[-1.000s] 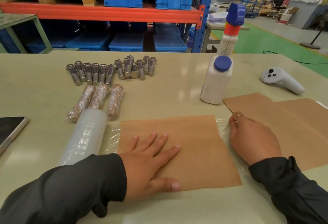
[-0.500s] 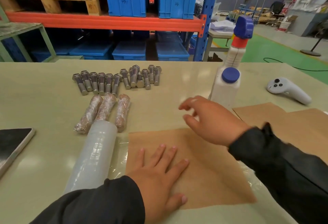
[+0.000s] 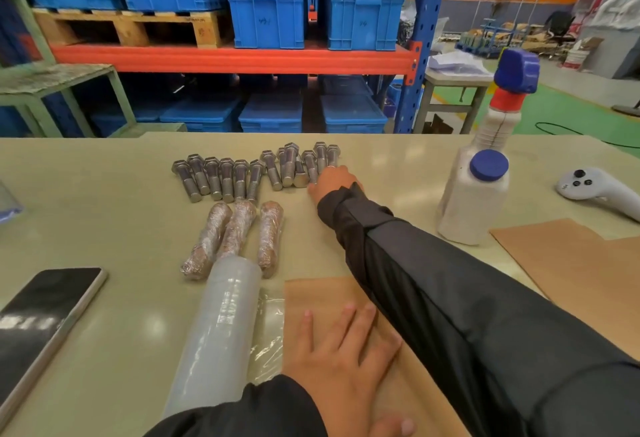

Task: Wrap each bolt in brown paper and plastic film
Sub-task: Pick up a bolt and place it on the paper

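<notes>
I see a pale green worktable [image 3: 104,215] filling the lower two thirds of the frame. My left hand [image 3: 343,360] lies flat at the bottom centre, fingers straight and spread, pressing on a sheet of brown paper [image 3: 311,301]. Under the paper's left edge shows a strip of clear plastic film [image 3: 270,326], which runs to a roll of film [image 3: 218,336] lying just left of the hand.

My right arm, in a dark sleeve [image 3: 450,298], crosses diagonally from the lower right to the middle of the frame. My right hand [image 3: 332,182] sits at the right end of a row of bare steel bolts [image 3: 256,172], touching the bolts there. Its fingers are hidden behind the back of the hand, so I cannot tell whether they are closed round a bolt or only resting against it.

Below the bolt row, centre left, lie three wrapped bolts [image 3: 239,232], side by side, their near ends close to the film roll.

At the right stand two white bottles: a squat one with a blue cap [image 3: 474,201] and, behind it, a taller one with a blue and red top [image 3: 505,114]. More brown paper sheets [image 3: 571,270] lie at the right edge, with a white handheld controller [image 3: 595,189] above them. A dark phone [image 3: 45,326] lies at the lower left. Blue crates [image 3: 266,17] on orange racking fill the top of the frame.
</notes>
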The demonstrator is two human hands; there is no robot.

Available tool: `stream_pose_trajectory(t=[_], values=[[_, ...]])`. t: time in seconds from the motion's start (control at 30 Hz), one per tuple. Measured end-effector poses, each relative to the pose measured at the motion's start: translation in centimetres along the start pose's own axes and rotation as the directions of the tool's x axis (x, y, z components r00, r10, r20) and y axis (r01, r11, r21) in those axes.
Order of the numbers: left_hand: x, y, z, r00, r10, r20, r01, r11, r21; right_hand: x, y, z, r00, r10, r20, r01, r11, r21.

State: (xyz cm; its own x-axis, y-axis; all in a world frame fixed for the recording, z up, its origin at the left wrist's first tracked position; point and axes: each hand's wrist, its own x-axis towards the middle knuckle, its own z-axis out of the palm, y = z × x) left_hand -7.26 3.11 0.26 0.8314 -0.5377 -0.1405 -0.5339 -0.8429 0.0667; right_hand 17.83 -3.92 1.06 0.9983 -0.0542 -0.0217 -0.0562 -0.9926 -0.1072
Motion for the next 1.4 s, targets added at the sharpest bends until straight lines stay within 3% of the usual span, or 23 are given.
stream_pose_trajectory(t=[0.1, 0.2, 0.23, 0.33, 0.53, 0.6, 0.73, 0.83, 0.97, 1.1, 1.23, 1.4], values=[[0.3, -0.2, -0.3, 1.000, 0.010, 0.016, -0.009, 0.999, -0.034, 0.9, -0.4, 0.2, 0.999, -0.039, 0.023, 0.040, 0.998, -0.039], [0.6, -0.3, -0.4, 0.990, 0.060, 0.124, -0.047, 0.993, -0.105, 1.2, -0.8, 0.7, 0.998, -0.028, 0.059, 0.030, 0.999, -0.040], [0.8, -0.5, 0.2, 0.992, 0.099, 0.079, -0.092, 0.991, -0.097, 1.1, -0.9, 0.6, 0.997, -0.028, 0.070, 0.031, 0.998, -0.053], [1.1, -0.5, 0.6, 0.989, 0.098, 0.108, -0.090, 0.993, -0.073, 0.4, -0.3, 0.3, 0.991, -0.075, 0.113, 0.091, 0.985, -0.145], [1.1, -0.7, 0.6, 0.976, 0.130, 0.175, -0.120, 0.991, -0.067, -3.6, 2.1, -2.4, 0.983, -0.110, 0.150, 0.134, 0.977, -0.165], [1.1, -0.7, 0.6, 0.972, 0.140, 0.187, -0.133, 0.990, -0.049, -4.7, 2.4, -2.8, 0.985, -0.136, 0.103, 0.152, 0.973, -0.172], [1.0, -0.6, -0.3, 0.986, 0.160, 0.037, -0.162, 0.985, 0.053, -5.8, 2.9, -2.1, 0.993, -0.116, 0.017, 0.117, 0.987, -0.108], [0.8, -0.6, -1.0, 0.955, 0.216, -0.204, -0.183, 0.968, 0.169, -6.3, 4.5, -2.6, 0.999, -0.026, -0.026, 0.025, 0.999, -0.045], [0.3, -0.9, -1.5, 0.935, 0.194, -0.298, -0.147, 0.974, 0.174, -8.0, 7.4, -4.6, 0.998, -0.021, -0.065, 0.023, 0.999, 0.027], [-0.2, -1.2, -2.4, 0.927, 0.183, -0.326, -0.154, 0.981, 0.115, -13.1, 10.8, -6.4, 0.976, -0.206, -0.068, 0.211, 0.973, 0.097], [-0.3, -1.0, -2.3, 0.947, 0.166, -0.275, -0.111, 0.973, 0.203, -19.3, 12.1, -5.5, 0.904, -0.424, -0.051, 0.427, 0.897, 0.110], [-1.1, -0.6, -1.9, 0.917, 0.302, -0.260, -0.209, 0.920, 0.332, -23.1, 12.3, -2.7, 0.867, -0.498, -0.014, 0.495, 0.858, 0.139]])
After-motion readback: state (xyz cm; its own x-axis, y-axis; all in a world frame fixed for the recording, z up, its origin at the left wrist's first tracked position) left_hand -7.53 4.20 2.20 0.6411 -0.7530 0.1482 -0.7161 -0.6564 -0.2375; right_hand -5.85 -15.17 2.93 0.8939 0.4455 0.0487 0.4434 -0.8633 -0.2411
